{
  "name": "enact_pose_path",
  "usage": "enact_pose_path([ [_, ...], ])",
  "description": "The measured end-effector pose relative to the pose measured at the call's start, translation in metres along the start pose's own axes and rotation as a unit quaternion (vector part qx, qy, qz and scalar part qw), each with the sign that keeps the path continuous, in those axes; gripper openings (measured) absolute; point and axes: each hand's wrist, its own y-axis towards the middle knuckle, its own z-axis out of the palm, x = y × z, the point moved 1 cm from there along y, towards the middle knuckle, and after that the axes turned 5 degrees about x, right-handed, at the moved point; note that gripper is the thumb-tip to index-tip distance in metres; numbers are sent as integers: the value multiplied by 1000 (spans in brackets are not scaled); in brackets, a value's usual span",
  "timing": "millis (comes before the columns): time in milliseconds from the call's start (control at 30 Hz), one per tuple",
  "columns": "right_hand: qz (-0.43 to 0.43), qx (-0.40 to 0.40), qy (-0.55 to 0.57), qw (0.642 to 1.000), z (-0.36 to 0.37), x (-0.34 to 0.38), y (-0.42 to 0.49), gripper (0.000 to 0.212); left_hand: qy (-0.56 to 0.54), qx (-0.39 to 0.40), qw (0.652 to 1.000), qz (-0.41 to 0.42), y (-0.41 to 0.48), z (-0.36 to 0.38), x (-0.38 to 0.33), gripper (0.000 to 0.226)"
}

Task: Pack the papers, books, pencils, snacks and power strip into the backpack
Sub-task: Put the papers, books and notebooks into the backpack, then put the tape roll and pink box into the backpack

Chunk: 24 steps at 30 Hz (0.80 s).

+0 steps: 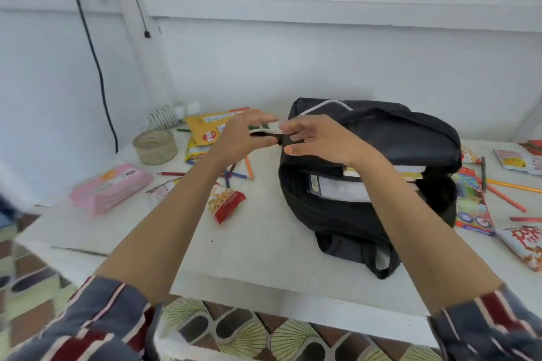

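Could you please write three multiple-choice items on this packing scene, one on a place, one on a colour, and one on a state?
1. Where does the glass jar stand?
A. Left of the backpack, near the wall
B. Inside the backpack
C. On the floor

2. What colour is the flat pack at the table's left edge?
A. Green
B. Pink
C. Black

3. In what state is the backpack?
A. Zipped shut
C. Hanging on the wall
B. Open, with books or papers showing inside

Answers:
1 A, the jar sits on the table left of the bag, close to the wall.
2 B, its wrapper is plainly pink.
3 B, white and yellow edges show in the gaping mouth, while the left hand and right hand work at its top left corner.
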Motion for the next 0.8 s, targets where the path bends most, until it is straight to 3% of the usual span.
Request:
enact_pose_path([
  [133, -37, -15, 76, 996, 44, 17, 48, 47, 10, -67, 993, -94, -33, -53, 39, 44],
  [333, -12, 30, 93, 995, 118, 30, 122, 61, 54, -103, 976, -185, -80, -127, 93, 44],
  [633, 46, 35, 86, 995, 208, 26, 219, 77, 94, -5, 969, -227, -84, -190, 188, 62],
  [800, 26, 22, 14, 999, 230, 16, 249, 83, 128, 61, 959, -247, -62, -202, 226, 78],
])
